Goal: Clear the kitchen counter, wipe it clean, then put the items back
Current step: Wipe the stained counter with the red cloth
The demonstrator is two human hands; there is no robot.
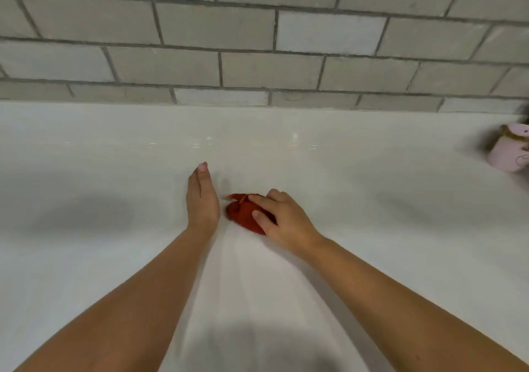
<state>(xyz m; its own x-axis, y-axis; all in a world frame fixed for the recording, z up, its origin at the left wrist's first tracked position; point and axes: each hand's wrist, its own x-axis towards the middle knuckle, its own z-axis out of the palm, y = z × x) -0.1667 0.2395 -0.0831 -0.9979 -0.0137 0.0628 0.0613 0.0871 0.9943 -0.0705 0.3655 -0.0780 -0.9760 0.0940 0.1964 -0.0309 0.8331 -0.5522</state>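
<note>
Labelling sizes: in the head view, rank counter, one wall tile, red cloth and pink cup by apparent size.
1. counter
2. wall tile
3. red cloth and pink cup look alike: right hand covers part of the cloth, the frame crops the cup.
</note>
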